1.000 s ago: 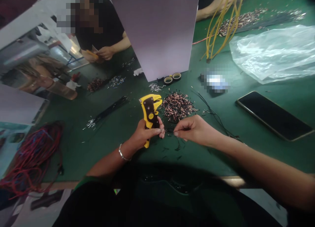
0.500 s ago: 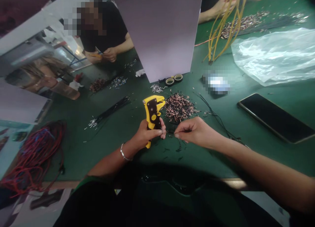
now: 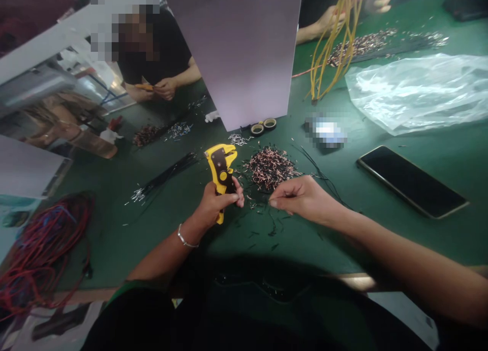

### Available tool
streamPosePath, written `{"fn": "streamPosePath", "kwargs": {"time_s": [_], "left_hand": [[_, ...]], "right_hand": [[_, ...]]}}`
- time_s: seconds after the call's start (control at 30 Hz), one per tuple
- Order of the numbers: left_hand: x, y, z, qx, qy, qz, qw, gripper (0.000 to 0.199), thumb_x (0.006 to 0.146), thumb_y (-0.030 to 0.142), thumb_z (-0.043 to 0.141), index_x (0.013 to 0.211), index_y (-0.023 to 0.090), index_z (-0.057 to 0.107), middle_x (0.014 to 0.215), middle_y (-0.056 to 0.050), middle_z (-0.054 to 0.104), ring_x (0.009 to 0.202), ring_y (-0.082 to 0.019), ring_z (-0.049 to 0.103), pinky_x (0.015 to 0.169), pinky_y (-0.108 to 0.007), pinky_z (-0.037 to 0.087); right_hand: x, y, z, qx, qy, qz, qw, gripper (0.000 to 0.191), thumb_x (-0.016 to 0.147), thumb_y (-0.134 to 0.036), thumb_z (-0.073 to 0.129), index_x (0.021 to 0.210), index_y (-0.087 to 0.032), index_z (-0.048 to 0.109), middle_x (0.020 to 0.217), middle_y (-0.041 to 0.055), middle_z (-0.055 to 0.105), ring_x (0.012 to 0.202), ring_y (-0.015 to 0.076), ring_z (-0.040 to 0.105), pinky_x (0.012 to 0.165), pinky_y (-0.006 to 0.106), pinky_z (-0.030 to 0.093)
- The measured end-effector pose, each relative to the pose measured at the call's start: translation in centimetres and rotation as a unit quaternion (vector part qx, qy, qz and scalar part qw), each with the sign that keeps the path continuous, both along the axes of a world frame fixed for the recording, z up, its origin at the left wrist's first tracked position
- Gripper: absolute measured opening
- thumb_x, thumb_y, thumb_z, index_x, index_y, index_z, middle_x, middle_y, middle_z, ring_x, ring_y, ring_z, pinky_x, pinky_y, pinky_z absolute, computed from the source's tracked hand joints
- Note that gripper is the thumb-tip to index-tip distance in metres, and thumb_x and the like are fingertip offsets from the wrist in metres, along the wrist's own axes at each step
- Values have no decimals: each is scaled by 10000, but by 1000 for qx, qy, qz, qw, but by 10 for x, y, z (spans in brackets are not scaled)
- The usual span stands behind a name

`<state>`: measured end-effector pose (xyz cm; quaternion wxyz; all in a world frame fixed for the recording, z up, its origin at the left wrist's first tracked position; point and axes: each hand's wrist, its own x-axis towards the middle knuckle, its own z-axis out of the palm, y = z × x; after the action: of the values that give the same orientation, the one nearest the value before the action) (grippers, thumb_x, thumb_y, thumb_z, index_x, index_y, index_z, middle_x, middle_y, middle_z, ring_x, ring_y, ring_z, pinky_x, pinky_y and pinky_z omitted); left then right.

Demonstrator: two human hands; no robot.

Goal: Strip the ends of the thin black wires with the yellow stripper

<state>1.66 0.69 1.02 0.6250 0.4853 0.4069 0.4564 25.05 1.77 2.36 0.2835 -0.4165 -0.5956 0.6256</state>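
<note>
My left hand (image 3: 218, 202) is wrapped round the handle of a yellow and black wire stripper (image 3: 222, 172), whose jaws point up and to the right. Thumb and forefinger of my right hand (image 3: 295, 198) are pinched together just in front of a pile of short wire pieces (image 3: 270, 168) with bare copper ends. What sits in that pinch is too small to make out. Short black scraps (image 3: 272, 228) lie scattered on the green table below the two hands. To the left rests a bundle of black wires (image 3: 163, 178) with silvery ends.
Two tape rolls (image 3: 264, 126) lie at the foot of an upright panel (image 3: 244, 56). On the right are a phone (image 3: 412, 181) and a clear plastic bag (image 3: 419, 92). Red cables (image 3: 53, 239) are coiled at left. Co-workers' hands (image 3: 165, 88) are busy across the table.
My left hand with the wire stripper has drawn a little to the left, widening the gap to my right hand. The whole view has shifted slightly; my right hand stays pinched by the pile.
</note>
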Motion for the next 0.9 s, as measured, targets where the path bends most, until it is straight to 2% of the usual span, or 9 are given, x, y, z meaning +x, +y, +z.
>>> {"fn": "streamPosePath", "kwargs": {"time_s": [0.17, 0.37, 0.5, 0.63, 0.9], "left_hand": [[-2, 1, 2, -32, 7, -54, 998, 283, 683, 160, 764, 931, 109, 638, 841, -71, 671, 673, -181, 636, 675, -357, 525], [-2, 0, -4, -42, -35, -86, 995, 367, 632, 164, 784, 977, 128, 666, 914, -93, 699, 719, -196, 641, 728, -378, 530], [-2, -1, -5, -35, -38, -121, 991, 392, 632, 154, 795, 1003, 131, 674, 955, -106, 707, 749, -209, 651, 749, -390, 526], [-3, -2, -5, -43, -45, -161, 985, 397, 647, 152, 786, 1027, 128, 674, 960, -114, 699, 773, -226, 660, 769, -411, 524], [1, -2, -7, -107, -115, -167, 973, 437, 597, 99, 754, 1026, 116, 672, 906, -97, 685, 790, -234, 654, 746, -408, 536]], "right_hand": [[4, 4, 1, 5, 0, -56, 998, 172, 701, -328, 730, 651, -164, 716, 451, -26, 523, 426, 82, 408, 418, 242, 317], [9, 5, 5, -23, 30, -113, 993, 187, 766, -350, 714, 697, -177, 693, 449, -25, 546, 348, 63, 390, 355, 237, 277], [7, 3, 4, -47, 62, -120, 990, 195, 771, -341, 718, 685, -171, 675, 466, -19, 571, 334, 64, 409, 340, 234, 291], [7, 3, 6, -38, 79, -132, 987, 178, 762, -310, 721, 666, -168, 673, 481, -19, 580, 348, 61, 419, 349, 230, 299], [6, 2, 9, -60, 99, -116, 987, 195, 766, -338, 718, 693, -164, 669, 462, -9, 604, 314, 58, 409, 326, 225, 279]]}}
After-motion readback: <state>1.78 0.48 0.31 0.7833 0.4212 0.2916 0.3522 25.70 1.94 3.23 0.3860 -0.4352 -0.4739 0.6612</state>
